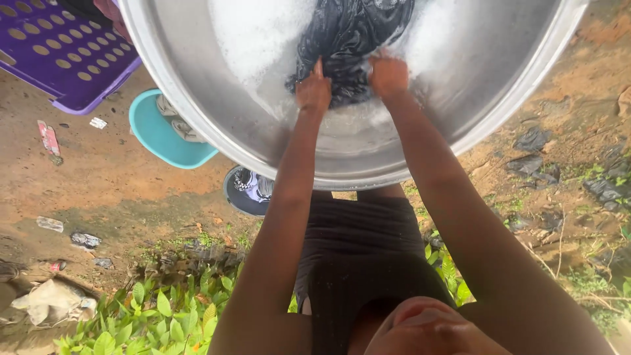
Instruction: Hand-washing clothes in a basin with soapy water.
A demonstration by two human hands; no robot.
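Down inside the basin (197, 98) your two hands meet on one dark cloth (351, 39). Your left hand (314, 91) is clenched on its near edge, thumb up, and your right hand (389, 75) is clenched on the same bunch just beside it. The cloth lies wet and crumpled in the middle of the basin, running up out of the picture, so you cannot see its far end or tell what kind of garment it is. White suds (256, 33) cover the water on both sides of it and hide whatever lies below. Your fingertips are buried in the folds; only knuckles and the backs of the hands show.

The basin itself is cut off at the top, with only its near rim in view. One purple basket (59, 52) with oval holes sits at the upper left, cropped by the frame, and something reddish at its edge is too cut off to name. One teal bowl (154, 131) pokes out from under the basin's rim, with pale cloth in it, half hidden. One dark sandal (246, 190) shows partly below the rim. Your lap covers the ground between your arms.

On the bare dirt (112, 184) you can count several scraps of litter at the left and a few dark rags at the right, too small to identify. Green leaves (158, 315) fill the lower left.
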